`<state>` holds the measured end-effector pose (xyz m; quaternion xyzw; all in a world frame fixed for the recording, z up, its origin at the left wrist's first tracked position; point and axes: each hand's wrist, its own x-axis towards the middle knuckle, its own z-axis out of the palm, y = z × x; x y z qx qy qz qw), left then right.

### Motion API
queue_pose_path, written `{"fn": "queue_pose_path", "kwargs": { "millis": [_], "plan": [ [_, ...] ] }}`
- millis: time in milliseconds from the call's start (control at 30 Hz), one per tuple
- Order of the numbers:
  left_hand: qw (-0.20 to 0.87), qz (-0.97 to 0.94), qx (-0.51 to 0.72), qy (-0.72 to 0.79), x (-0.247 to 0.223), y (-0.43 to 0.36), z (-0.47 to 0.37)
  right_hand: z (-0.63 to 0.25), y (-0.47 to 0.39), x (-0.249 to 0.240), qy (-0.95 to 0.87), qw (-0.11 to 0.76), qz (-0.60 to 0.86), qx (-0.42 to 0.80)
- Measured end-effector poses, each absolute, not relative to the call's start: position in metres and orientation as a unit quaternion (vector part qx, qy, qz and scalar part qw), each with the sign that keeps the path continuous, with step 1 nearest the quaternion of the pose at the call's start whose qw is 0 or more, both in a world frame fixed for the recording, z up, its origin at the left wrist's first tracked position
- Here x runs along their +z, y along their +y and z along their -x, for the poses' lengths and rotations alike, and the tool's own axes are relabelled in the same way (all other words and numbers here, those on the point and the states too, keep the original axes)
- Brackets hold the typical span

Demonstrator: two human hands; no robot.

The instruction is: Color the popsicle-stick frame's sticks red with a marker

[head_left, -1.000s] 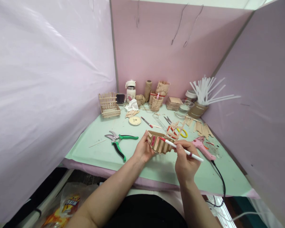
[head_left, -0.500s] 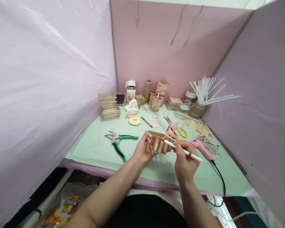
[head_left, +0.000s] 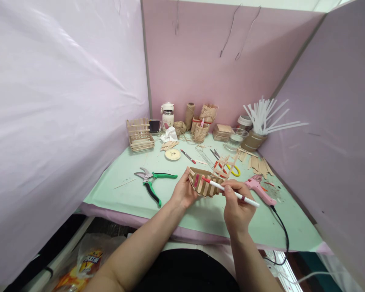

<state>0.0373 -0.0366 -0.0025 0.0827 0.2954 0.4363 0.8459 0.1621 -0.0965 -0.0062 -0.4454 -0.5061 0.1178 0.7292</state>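
In my left hand point(head_left: 184, 192) is a small cardboard box point(head_left: 207, 187) with wooden craft sticks fixed upright along its side. One stick near its left end is coloured red, and the one beside it bears some red. My right hand point(head_left: 237, 205) grips a white marker point(head_left: 234, 194), whose red tip meets the sticks on the box's near side. Behind the box stands a light frame of thin wooden sticks point(head_left: 226, 164); whether it is joined to the box I cannot tell.
Green-handled pruning shears point(head_left: 153, 176) lie left of my hands. A pink glue gun point(head_left: 260, 190) with a black cord is at the right. Scissors point(head_left: 232, 168), a red-ended pen point(head_left: 187, 156) and a round lid point(head_left: 172, 154) lie behind. A water bowl point(head_left: 235, 139) stands farther back.
The marker's tip has shifted very slightly left along the stick. Both hands otherwise keep their places.
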Motion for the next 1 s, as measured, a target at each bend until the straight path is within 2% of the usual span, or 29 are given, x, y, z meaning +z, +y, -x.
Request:
{"fn": "queue_pose_path", "kwargs": {
  "millis": [1000],
  "plan": [
    [0.839,-0.076,0.448,0.301,-0.0031,-0.0357,-0.0386,-0.163,-0.1044,0.0,-0.559,0.7,0.422,0.137]
  ]
}}
